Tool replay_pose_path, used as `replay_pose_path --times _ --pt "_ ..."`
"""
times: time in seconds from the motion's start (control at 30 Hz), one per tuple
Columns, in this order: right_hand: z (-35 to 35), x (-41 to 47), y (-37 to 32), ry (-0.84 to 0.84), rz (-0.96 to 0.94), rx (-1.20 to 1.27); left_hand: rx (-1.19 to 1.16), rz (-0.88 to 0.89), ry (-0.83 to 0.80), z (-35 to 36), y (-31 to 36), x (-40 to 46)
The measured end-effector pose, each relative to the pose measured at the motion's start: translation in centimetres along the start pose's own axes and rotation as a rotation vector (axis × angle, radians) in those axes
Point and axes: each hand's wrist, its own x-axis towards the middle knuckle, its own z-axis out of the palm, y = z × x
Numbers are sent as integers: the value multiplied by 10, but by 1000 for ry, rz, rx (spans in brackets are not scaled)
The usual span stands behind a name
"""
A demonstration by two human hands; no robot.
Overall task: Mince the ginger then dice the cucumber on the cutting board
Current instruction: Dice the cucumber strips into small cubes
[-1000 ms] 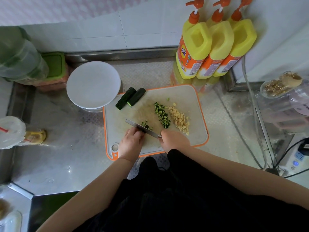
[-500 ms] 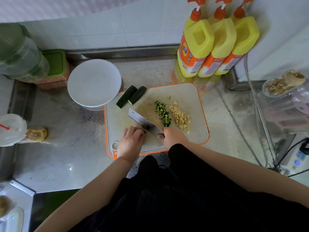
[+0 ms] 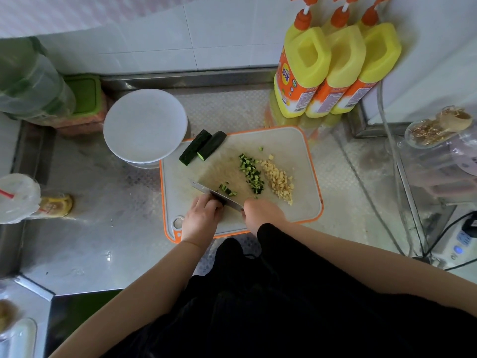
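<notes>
— While the steel counter (image 3: 103, 241) carries it all, what sits on it?
— An orange-rimmed cutting board (image 3: 296, 151), near a white plate (image 3: 144, 125) and three yellow bottles (image 3: 333, 65).
— And the hands?
— The right hand (image 3: 263, 211) grips the knife (image 3: 214, 193); the left hand (image 3: 201, 219) curls over a cucumber strip, hidden beneath it.
— The cut food?
— Two cucumber pieces (image 3: 201, 148) at the board's far-left corner, diced cucumber (image 3: 251, 174) mid-board, minced ginger (image 3: 278, 180) just right of it.
</notes>
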Motion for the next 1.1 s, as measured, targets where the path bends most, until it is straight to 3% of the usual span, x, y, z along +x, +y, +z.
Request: replay_pose_path --times 0.2,0.67,0.9,1.1 --pt "-2 10 8 -33 69 214 6 61 79 -1 -3 -8" --pt "1 -1 -7 -38 -45 -39 45 36 49 -8 2 -7" --pt "-3 12 -1 -57 2 137 39 57 83 -8 -2 -9" --pt "-9 -1 2 -9 -34 107 75 30 68 -11 -3 -18"
